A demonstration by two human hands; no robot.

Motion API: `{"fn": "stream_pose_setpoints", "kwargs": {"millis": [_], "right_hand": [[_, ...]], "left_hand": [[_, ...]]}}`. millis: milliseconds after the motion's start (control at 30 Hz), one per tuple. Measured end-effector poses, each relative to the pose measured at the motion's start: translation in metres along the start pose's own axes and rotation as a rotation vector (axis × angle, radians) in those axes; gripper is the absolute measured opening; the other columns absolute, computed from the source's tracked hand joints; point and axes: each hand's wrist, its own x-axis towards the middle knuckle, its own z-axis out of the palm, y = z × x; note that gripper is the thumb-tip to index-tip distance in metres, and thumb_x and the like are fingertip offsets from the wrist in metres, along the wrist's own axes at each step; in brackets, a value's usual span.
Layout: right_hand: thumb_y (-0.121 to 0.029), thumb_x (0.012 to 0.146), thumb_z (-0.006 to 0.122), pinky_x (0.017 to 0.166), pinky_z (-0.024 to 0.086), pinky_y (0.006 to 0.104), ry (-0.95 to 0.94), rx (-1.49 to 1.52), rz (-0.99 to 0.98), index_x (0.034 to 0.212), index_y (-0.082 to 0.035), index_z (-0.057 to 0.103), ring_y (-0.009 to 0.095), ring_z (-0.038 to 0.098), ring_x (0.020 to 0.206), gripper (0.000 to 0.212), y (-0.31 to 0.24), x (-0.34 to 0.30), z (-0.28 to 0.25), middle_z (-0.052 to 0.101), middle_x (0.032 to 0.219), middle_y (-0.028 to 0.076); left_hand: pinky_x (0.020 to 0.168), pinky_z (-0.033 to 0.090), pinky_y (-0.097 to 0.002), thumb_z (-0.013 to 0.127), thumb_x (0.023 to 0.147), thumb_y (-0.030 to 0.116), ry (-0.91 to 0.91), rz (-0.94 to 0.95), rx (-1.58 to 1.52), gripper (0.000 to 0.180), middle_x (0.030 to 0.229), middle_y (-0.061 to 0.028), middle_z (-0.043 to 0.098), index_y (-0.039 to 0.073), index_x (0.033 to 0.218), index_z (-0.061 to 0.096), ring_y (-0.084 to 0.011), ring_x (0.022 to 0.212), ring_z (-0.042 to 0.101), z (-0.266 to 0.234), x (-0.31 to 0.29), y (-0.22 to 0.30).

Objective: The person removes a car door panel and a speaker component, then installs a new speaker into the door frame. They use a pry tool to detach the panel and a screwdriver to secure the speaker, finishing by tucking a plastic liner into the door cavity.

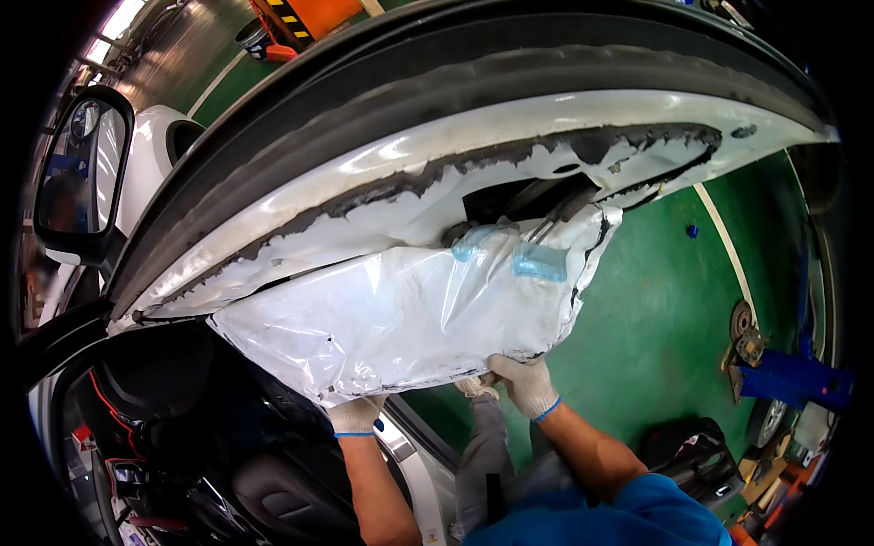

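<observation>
A clear plastic door liner sheet [364,291] hangs partly peeled from the white inner metal of a car door [391,214]. Black sticky sealant lines its right edge and the door's upper rim. Two pale blue film patches [539,262] sit near its upper right. My left hand [357,416], in a white knit glove, grips the lower left edge, fingers mostly hidden beneath it. At the lower right edge, my gloved right hand [526,387] pinches the sheet, thumb on top. Behind the sheet's top, a dark opening [528,202] shows in the door.
A black car seat [282,491] lies within the cabin at lower left. The door mirror [82,164] juts out at far left. On the green floor [655,300] to the right stand a blue metal piece [797,380] and a black panel-like part [696,460].
</observation>
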Motion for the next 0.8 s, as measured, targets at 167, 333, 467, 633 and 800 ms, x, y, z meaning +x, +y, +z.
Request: {"fn": "stream_pose_setpoints", "kwargs": {"millis": [167,333,467,633,800], "right_hand": [[-0.001,0.09,0.076,0.064,0.061,0.0325,-0.063,-0.059,0.014,0.11,0.003,0.067,0.021,0.073,0.072,0.022,-0.004,0.005,-0.014,0.073,0.091,0.011],[-0.003,0.092,0.077,0.068,0.062,0.0337,-0.105,-0.106,0.068,0.109,0.003,0.069,0.021,0.073,0.075,0.02,-0.007,0.009,-0.021,0.073,0.091,0.01],[-0.005,0.092,0.077,0.07,0.061,0.0336,-0.127,-0.146,0.084,0.109,0.002,0.07,0.02,0.073,0.077,0.019,-0.012,0.007,-0.027,0.073,0.091,0.008],[-0.007,0.093,0.078,0.07,0.061,0.0332,-0.151,-0.199,0.078,0.108,0.0,0.071,0.02,0.073,0.076,0.018,-0.015,0.007,-0.029,0.074,0.092,0.007],[-0.008,0.092,0.079,0.07,0.061,0.0339,-0.142,-0.229,0.094,0.107,0.001,0.071,0.019,0.073,0.076,0.019,-0.022,0.005,-0.029,0.074,0.092,0.008]], "left_hand": [[0.104,0.058,-0.0518,0.047,0.104,0.052,0.071,0.072,-0.041,0.065,0.145,-0.0127,0.064,0.006,0.148,0.056,-0.032,0.129,0.064,0.02,0.0,-0.017],[0.108,0.052,-0.0547,0.043,0.102,0.059,0.151,0.154,-0.025,0.069,0.147,-0.0124,0.061,0.01,0.15,0.055,-0.0335,0.134,0.059,0.033,-0.001,-0.029],[0.113,0.047,-0.0548,0.042,0.101,0.065,0.198,0.192,-0.029,0.072,0.151,-0.0101,0.057,0.015,0.151,0.053,-0.0336,0.139,0.053,0.028,0.007,-0.034],[0.107,0.051,-0.0482,0.05,0.103,0.058,-0.001,0.331,-0.012,0.061,0.143,-0.0055,0.059,0.018,0.149,0.051,-0.029,0.128,0.058,-0.013,0.023,-0.037],[0.111,0.048,-0.0473,0.045,0.108,0.052,-0.051,0.432,0.17,0.058,0.143,-0.0092,0.059,0.013,0.151,0.048,-0.0284,0.129,0.056,-0.005,0.016,-0.038]]}}
